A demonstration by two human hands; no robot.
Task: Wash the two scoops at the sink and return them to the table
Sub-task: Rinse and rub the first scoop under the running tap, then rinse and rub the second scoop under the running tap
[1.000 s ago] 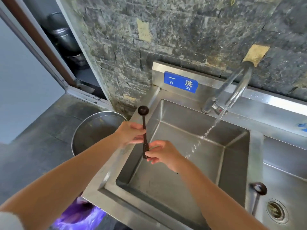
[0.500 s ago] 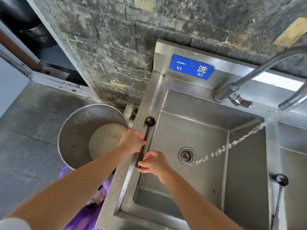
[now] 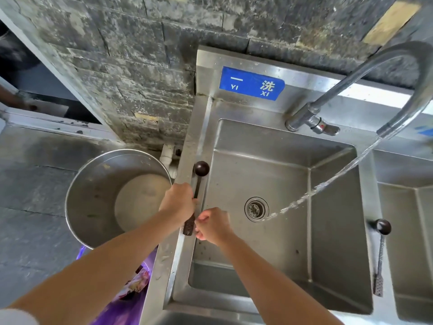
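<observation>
A dark long-handled scoop (image 3: 200, 169) lies along the left rim of the steel sink (image 3: 332, 146), bowl pointing away from me. My left hand (image 3: 179, 200) is wrapped around the middle of its handle. My right hand (image 3: 212, 225) is curled right beside the handle's near end, fingertips at it; whether it grips it is unclear. A second dark scoop (image 3: 382, 227) rests on the divider to the right of the basin, untouched. Water pours from the curved tap (image 3: 384, 64) into the basin near the drain (image 3: 256, 208).
A large steel pot (image 3: 93, 184) with pale liquid stands on the floor left of the sink. A purple bag (image 3: 121, 303) lies below it. A second basin (image 3: 407, 231) sits at the right. A stone wall rises behind the sink.
The scoop went from upright over the basin to lying along the left rim, both hands moving left with it. The camera tilted down, bringing the drain and pot into view.
</observation>
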